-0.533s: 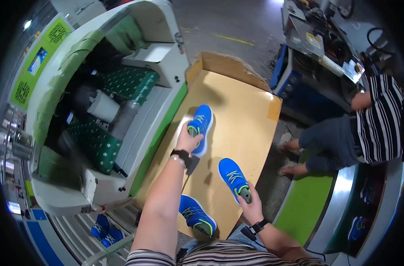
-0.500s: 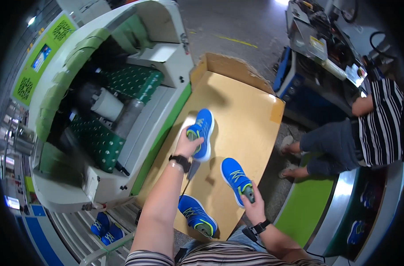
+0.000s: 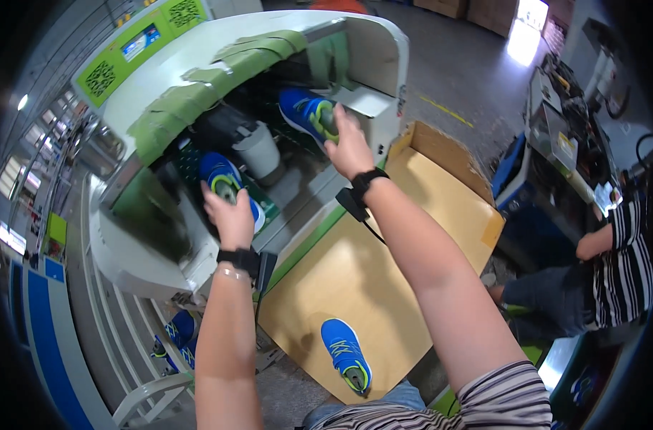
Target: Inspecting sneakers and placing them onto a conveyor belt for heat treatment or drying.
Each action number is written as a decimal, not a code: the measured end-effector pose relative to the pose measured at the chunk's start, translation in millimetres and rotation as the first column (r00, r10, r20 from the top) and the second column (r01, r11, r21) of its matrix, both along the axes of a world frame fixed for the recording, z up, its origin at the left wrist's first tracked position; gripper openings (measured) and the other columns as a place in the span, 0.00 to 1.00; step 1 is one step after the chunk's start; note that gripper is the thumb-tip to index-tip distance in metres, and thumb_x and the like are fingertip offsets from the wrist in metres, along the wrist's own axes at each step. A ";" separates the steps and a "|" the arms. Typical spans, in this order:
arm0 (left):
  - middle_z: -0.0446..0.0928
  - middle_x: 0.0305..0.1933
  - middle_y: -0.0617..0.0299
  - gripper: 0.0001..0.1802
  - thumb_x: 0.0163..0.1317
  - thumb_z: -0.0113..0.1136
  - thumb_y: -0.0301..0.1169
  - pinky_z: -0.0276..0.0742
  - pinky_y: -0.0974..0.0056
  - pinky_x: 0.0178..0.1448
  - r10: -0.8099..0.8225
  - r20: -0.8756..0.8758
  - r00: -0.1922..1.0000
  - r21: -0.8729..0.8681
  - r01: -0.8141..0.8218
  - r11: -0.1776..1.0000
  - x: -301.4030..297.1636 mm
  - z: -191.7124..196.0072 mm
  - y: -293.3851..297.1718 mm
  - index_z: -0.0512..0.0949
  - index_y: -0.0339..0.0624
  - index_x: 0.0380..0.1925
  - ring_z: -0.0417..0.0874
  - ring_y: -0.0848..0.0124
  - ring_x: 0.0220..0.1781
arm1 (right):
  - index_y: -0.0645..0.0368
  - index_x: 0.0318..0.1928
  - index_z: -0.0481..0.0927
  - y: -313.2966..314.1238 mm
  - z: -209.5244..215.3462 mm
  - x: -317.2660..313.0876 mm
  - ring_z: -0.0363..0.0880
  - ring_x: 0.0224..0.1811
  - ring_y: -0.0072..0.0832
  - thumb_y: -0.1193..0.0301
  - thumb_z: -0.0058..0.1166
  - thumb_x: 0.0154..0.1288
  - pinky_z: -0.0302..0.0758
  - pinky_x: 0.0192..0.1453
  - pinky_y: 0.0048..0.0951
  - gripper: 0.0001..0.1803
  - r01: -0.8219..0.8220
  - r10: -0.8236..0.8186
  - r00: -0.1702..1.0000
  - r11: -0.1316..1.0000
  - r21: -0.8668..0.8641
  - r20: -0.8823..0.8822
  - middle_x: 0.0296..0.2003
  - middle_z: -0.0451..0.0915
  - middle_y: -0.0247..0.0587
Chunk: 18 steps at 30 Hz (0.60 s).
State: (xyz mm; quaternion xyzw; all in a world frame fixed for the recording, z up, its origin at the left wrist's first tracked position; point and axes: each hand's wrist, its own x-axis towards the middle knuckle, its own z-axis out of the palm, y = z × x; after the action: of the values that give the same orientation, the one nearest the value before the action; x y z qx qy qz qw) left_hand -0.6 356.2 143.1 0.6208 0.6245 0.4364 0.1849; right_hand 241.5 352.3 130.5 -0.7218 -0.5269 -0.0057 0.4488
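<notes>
Both of my hands reach into the opening of a large white and green machine (image 3: 384,61). My left hand (image 3: 230,218) grips a blue sneaker (image 3: 217,168) by its heel end, over the left green dotted belt pad. My right hand (image 3: 351,147) has hold of a second blue sneaker (image 3: 298,107) at its heel, above the right pad, which the sneaker mostly hides. Both toes point into the machine. Between the two sneakers stands a white cylindrical part (image 3: 258,152). A third blue sneaker (image 3: 344,347) with yellow-green trim lies on the tan table, with a grey-green form inside it.
The tan table (image 3: 298,294) has a cardboard guard (image 3: 448,161) at its far edge. More blue sneakers (image 3: 179,330) rest on a metal rack at lower left. On the right, a person in a striped shirt (image 3: 624,251) works by another machine (image 3: 556,158).
Both hands have carried their sneakers from over the table, leftward and away from me, into the machine's opening. The view has shifted left; the third sneaker still lies on the table.
</notes>
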 end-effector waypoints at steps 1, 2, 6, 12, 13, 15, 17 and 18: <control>0.56 0.71 0.30 0.53 0.57 0.67 0.41 0.57 0.54 0.74 0.024 0.092 0.995 -0.110 -0.014 0.994 -3.6 -0.3 11.8 0.45 0.31 0.73 0.60 0.42 0.72 | 0.39 0.75 0.52 12.6 -3.9 -4.2 0.70 0.63 0.54 0.70 0.59 0.60 0.73 0.63 0.46 0.45 0.020 -0.010 0.996 0.993 -0.115 0.089 0.70 0.57 0.53; 0.55 0.70 0.26 0.53 0.58 0.67 0.41 0.54 0.50 0.76 0.024 0.036 0.999 -0.038 -0.022 0.999 -4.3 -7.4 12.7 0.46 0.23 0.71 0.55 0.37 0.73 | 0.35 0.75 0.50 26.6 -5.5 -6.6 0.71 0.63 0.55 0.71 0.57 0.60 0.74 0.62 0.47 0.46 -0.017 0.026 0.997 0.994 -0.112 0.078 0.71 0.56 0.53; 0.39 0.77 0.31 0.51 0.64 0.61 0.38 0.47 0.51 0.79 -0.344 -0.012 0.939 0.178 0.340 0.923 -30.7 -63.0 -64.8 0.39 0.29 0.74 0.46 0.39 0.78 | 0.46 0.76 0.50 7.4 -38.7 -5.5 0.62 0.69 0.58 0.75 0.54 0.60 0.70 0.66 0.45 0.45 -0.213 0.212 0.977 0.961 0.176 0.025 0.74 0.49 0.56; 0.35 0.81 0.45 0.54 0.60 0.60 0.51 0.45 0.26 0.72 -0.690 -0.321 0.649 -0.823 0.169 0.542 -116.9 -184.1 -229.3 0.41 0.40 0.76 0.37 0.43 0.81 | 0.50 0.77 0.45 -283.1 -183.6 -61.9 0.44 0.77 0.60 0.49 0.50 0.68 0.47 0.75 0.62 0.46 -0.128 0.281 0.959 0.532 -0.837 0.031 0.74 0.48 0.62; 0.31 0.81 0.44 0.56 0.60 0.55 0.60 0.44 0.27 0.72 -0.761 -0.340 0.552 -0.848 0.170 0.502 -131.4 -197.9 -253.9 0.41 0.40 0.76 0.34 0.43 0.81 | 0.49 0.77 0.48 -335.1 -201.5 -72.5 0.43 0.77 0.59 0.45 0.49 0.67 0.45 0.75 0.64 0.45 -0.063 0.392 0.898 0.562 -0.825 0.199 0.76 0.47 0.58; 0.27 0.80 0.42 0.58 0.60 0.53 0.64 0.44 0.26 0.72 -0.779 -0.393 0.489 -0.787 0.259 0.560 -150.3 -225.3 -267.5 0.40 0.40 0.76 0.31 0.40 0.81 | 0.48 0.76 0.51 -414.9 -222.5 -88.6 0.43 0.77 0.59 0.43 0.52 0.64 0.45 0.75 0.65 0.47 -0.027 0.274 0.946 0.604 -0.797 0.175 0.76 0.47 0.54; 0.26 0.80 0.41 0.58 0.60 0.52 0.65 0.45 0.26 0.72 -0.787 -0.397 0.472 -0.772 0.291 0.564 -157.4 -242.2 -266.2 0.39 0.40 0.76 0.29 0.39 0.80 | 0.47 0.77 0.50 -461.6 -227.2 -112.6 0.43 0.77 0.59 0.43 0.53 0.63 0.47 0.74 0.66 0.48 -0.029 0.219 0.967 0.604 -0.796 0.131 0.76 0.46 0.54; 0.24 0.80 0.40 0.59 0.60 0.50 0.67 0.45 0.26 0.72 -0.803 -0.363 0.474 -0.786 0.308 0.537 -157.7 -245.7 -265.5 0.38 0.41 0.76 0.26 0.38 0.80 | 0.47 0.77 0.50 -476.9 -224.1 -122.6 0.43 0.77 0.59 0.42 0.54 0.62 0.48 0.74 0.66 0.49 0.006 0.182 0.973 0.599 -0.801 0.144 0.76 0.46 0.53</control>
State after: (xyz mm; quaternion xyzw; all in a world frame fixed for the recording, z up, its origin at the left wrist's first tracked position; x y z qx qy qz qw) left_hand -158.3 90.7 -102.6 0.8132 0.4907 -0.1577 0.2703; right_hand 118.9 -124.6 -93.6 -0.8140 -0.5533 0.1754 0.0217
